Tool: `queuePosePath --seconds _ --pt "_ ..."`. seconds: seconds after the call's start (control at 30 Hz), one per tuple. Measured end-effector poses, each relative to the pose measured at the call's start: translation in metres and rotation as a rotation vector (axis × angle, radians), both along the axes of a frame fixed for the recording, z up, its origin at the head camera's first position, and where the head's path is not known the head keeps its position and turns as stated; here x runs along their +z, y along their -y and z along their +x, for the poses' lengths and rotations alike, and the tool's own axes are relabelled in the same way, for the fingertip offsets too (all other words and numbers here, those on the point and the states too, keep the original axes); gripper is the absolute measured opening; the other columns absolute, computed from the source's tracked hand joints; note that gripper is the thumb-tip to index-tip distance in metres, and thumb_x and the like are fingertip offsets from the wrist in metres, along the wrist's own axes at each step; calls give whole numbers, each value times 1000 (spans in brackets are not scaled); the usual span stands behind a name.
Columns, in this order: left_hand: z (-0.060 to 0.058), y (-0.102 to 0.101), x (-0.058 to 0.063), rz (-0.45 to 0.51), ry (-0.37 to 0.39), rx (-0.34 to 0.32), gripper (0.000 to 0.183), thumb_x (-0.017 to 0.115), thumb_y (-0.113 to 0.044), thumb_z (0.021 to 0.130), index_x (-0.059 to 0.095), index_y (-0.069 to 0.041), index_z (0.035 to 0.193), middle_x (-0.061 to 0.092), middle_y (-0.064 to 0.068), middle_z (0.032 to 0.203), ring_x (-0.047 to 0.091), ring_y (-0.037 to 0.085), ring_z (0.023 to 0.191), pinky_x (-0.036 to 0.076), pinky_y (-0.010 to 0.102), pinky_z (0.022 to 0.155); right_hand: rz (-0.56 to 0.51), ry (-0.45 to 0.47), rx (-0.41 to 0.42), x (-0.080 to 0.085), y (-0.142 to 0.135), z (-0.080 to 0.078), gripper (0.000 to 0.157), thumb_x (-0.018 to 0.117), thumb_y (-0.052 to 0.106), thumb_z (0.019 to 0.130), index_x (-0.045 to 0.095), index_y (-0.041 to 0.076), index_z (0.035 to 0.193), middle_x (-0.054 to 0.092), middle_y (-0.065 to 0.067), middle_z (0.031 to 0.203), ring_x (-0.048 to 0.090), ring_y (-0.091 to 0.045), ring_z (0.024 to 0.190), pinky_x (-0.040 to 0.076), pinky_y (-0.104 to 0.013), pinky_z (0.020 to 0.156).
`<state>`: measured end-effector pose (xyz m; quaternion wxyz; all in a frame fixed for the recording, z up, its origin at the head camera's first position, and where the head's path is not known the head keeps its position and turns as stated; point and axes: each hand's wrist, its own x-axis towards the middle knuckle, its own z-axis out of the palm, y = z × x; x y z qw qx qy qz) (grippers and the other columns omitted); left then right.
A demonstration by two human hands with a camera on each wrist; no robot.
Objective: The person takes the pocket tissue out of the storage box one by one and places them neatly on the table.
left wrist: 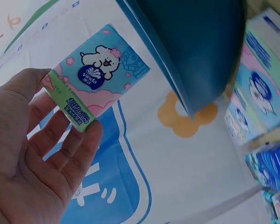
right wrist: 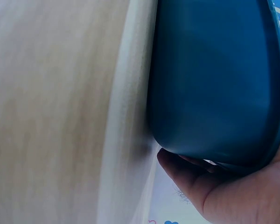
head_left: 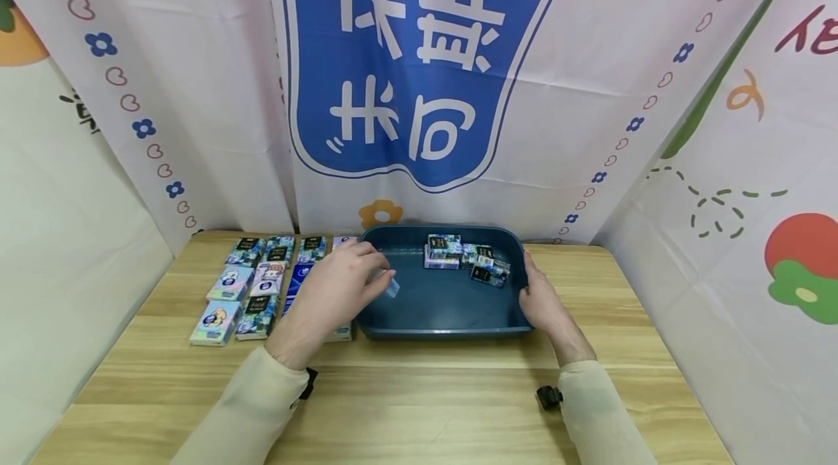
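Observation:
My left hand is over the left end of a dark blue plastic bin. Thumb and fingertips pinch a small tissue pack by one end; it is light blue, pink and green with a white cartoon dog. In the head view the hand hides most of this tissue pack. My right hand holds the bin's right end, its fingers along the outside of the wall, as the right wrist view shows. Inside the bin, several dark floral tissue packs and a pale purple one lie toward the right back.
Rows of tissue packs lie on the wooden table left of the bin, partly behind my left hand. A printed cloth hangs behind the table, with more printed cloth at both sides.

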<state>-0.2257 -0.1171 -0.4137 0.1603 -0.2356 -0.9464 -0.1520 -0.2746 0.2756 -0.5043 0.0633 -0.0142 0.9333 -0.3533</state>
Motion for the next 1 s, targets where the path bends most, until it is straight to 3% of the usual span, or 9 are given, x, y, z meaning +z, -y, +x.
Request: queuePosePath --seconds 0.1,0.23,0.63,0.83,1.0 --pt "4 7 1 5 -22 -13 15 87 -30 109 91 -15 110 87 3 112 82 26 110 71 50 109 7 -3 3 1 0 0 83 39 -7 114 0 0 187 7 -30 196 15 -54 182 16 -69 149" --pt "12 17 1 6 -46 -17 12 88 -27 108 91 -15 108 87 2 109 78 23 104 72 42 90 4 -9 10 1 0 0 84 39 -8 113 0 -1 187 7 -31 196 15 -54 182 15 -68 150" --pt "32 44 3 -37 -62 -8 9 89 -23 107 90 -15 106 87 1 104 75 20 94 68 39 80 -15 -16 19 0 1 0 83 39 -9 113 0 -2 186 6 -30 196 12 -53 183 13 -68 150" --pt "40 54 1 -72 -67 -2 7 88 -20 107 89 -17 101 82 -2 95 66 14 83 61 33 72 -11 -15 16 1 1 0 83 39 -8 113 0 -2 186 7 -31 196 13 -54 182 14 -68 150" --pt "44 58 -3 -80 -17 7 6 88 -19 106 89 -19 101 81 -3 94 68 13 84 63 33 70 -13 -21 15 0 1 0 83 39 -9 113 0 -3 186 8 -32 195 15 -55 182 15 -68 150"
